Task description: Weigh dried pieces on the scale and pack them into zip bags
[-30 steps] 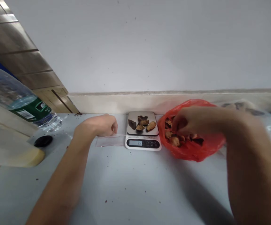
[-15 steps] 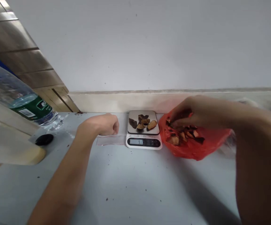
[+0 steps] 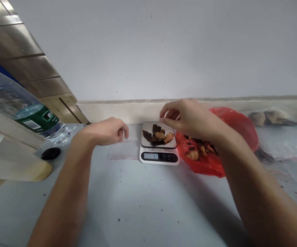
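My left hand (image 3: 107,132) is curled, with its fingertips pinched at a clear plastic bag (image 3: 124,152) lying flat to the left of a white digital scale (image 3: 144,160). Several dried brown slices (image 3: 160,135), dark-edged and curled, rest on the scale's metal plate. Its display shows digits that look like 9.3. Above the plate's back right corner hovers my right hand (image 3: 186,118), thumb and fingers apart, with nothing visible in them. Beneath its wrist, a red plastic bag (image 3: 210,168) stands open with more dried slices inside, partly hidden by my arm.
Clear bags (image 3: 279,140), one with dried pieces in it, lie at the far right. On the left are a water bottle (image 3: 39,118), a pale translucent container (image 3: 14,161) and a black oval object (image 3: 50,153). A wall (image 3: 164,51) rises behind the table.
My right hand has come out of the red bag and moved left over the scale. The slices on the plate sit differently, more heaped. More of the clear bag shows by my left hand.
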### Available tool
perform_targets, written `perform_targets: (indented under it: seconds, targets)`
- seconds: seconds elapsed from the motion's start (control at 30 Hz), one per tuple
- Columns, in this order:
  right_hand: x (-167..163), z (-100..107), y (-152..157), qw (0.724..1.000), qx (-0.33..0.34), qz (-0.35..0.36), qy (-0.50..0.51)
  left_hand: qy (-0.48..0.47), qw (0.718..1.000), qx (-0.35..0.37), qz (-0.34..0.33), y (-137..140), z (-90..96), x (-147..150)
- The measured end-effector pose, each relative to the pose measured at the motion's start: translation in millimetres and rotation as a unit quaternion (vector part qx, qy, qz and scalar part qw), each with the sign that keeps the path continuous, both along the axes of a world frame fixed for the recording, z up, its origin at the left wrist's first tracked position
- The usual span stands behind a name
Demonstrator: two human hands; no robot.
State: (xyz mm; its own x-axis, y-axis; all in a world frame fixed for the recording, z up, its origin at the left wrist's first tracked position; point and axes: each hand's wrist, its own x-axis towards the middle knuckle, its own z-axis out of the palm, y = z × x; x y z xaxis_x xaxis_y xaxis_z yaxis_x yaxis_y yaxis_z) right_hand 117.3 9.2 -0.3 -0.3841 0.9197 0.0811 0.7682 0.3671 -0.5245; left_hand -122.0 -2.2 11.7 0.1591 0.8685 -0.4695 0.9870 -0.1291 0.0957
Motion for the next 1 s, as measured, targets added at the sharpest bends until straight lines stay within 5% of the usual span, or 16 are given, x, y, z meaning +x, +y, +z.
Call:
perform_targets:
  seconds: [0.23,0.3,0.43,0.53,0.7,0.87,1.0]
  targets:
    - [-25,-7,-7,0.979,-0.035,0.196,0.044,-0.205,0.962,0.167,0.063,-12,17.3,5]
    - [-30,-10,-7,0.984,-0.031,0.176,0.016,-0.212,0.949,0.223,0.064,-14,17.1,9]
    - [-36,-12,-8,0.999,0.025,0.011,0.022,-0.248,0.907,0.339,0.035,-16,13.7,13]
    - [-38,-12,-7,0.988,0.043,-0.027,0.148,-0.304,0.899,0.315,-0.021,-16,10.2,12]
    - [-39,-13,-7,0.960,0.049,-0.034,0.275,-0.240,0.951,0.174,-0.089,-14,4.1,14]
    - [-33,-9,-6,0.975,0.029,-0.040,0.217,-0.207,0.953,0.212,-0.066,-12,4.8,13]
    - [-21,-7,-2,0.996,0.000,-0.083,0.044,-0.156,0.969,0.180,-0.068,-8,7.2,2]
